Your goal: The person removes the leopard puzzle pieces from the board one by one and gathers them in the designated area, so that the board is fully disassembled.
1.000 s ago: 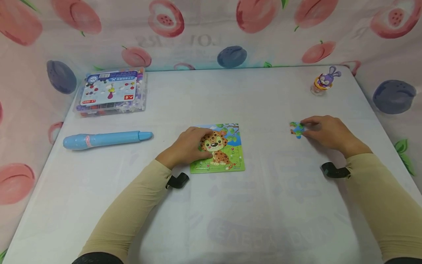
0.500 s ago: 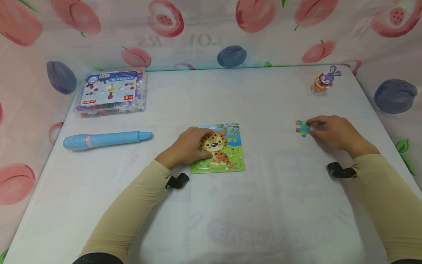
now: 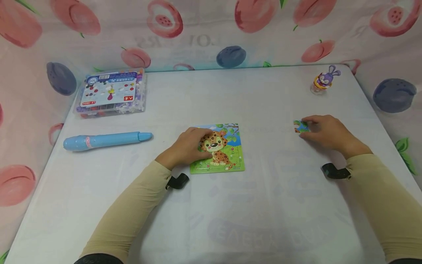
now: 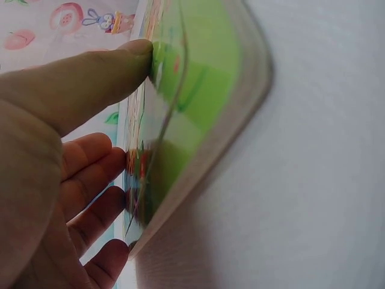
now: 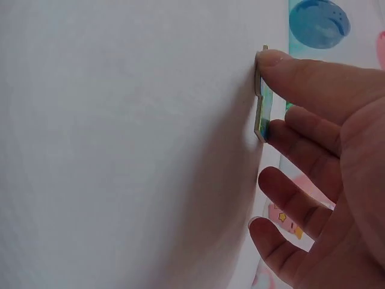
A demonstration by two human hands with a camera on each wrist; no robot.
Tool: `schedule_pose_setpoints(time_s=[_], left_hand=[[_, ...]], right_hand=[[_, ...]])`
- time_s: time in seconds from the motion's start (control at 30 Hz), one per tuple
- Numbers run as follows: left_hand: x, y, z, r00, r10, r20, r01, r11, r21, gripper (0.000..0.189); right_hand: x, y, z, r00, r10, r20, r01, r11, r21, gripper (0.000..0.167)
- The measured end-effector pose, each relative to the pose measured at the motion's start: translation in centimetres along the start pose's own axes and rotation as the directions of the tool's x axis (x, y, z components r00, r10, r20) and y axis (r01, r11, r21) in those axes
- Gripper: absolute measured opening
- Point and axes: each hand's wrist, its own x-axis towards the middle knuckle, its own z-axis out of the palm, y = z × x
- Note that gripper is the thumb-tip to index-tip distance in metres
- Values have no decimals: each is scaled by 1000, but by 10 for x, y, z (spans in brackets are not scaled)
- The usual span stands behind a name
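A square jigsaw puzzle (image 3: pixel 227 157) with a cartoon leopard cub on green grass lies mid-table. My left hand (image 3: pixel 188 145) rests on its left side. In the left wrist view the thumb (image 4: pixel 114 72) and the fingertips touch the puzzle's face, spread apart and not wrapped round it. Off to the right, my right hand (image 3: pixel 331 134) holds a small puzzle piece (image 3: pixel 300 126) with blue, green and brown print. The right wrist view has thumb and forefinger pinching the piece (image 5: pixel 263 114) at its edges, other fingers loose. Whether it touches the table cannot be told.
A blue pen-shaped toy (image 3: pixel 108 140) lies left of the puzzle. Behind it sits a clear plastic box (image 3: pixel 112 91) of colourful small parts. A purple rabbit figure (image 3: pixel 324 80) stands at the back right. Fruit-printed cloth (image 3: pixel 197 22) hangs behind the white table (image 3: pixel 263 212).
My right hand shifts slightly right with the piece, then back left. The piece has turned a little, and the thumb now sits at its lower edge. The left hand stays still.
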Motion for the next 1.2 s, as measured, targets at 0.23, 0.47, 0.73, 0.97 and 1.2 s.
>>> schedule_pose_setpoints(time_s=[0.23,0.47,0.73,0.97,1.2], left_hand=[[0,0,1,1000,2,-3,-2,1000,3,74],[-1,0,0,1000,7,-6,-7,1000,6,74],[-1,-4,0,1000,1,-22,-2,999,-39,73],[-5,-8,-5,999,-21,-29,19,998,-68,69],[-3,-8,-1,997,-33,-64,29,998,-56,66]], right_hand=[[-4,1,-4,1000,16,22,-15,1000,-4,58],[-6,6,-6,999,21,33,-21,1000,4,59],[-4,-12,-8,999,34,12,-34,999,-12,66],[3,-45,-3,998,-55,0,55,998,34,65],[11,-81,11,988,-157,-13,157,985,70,58]])
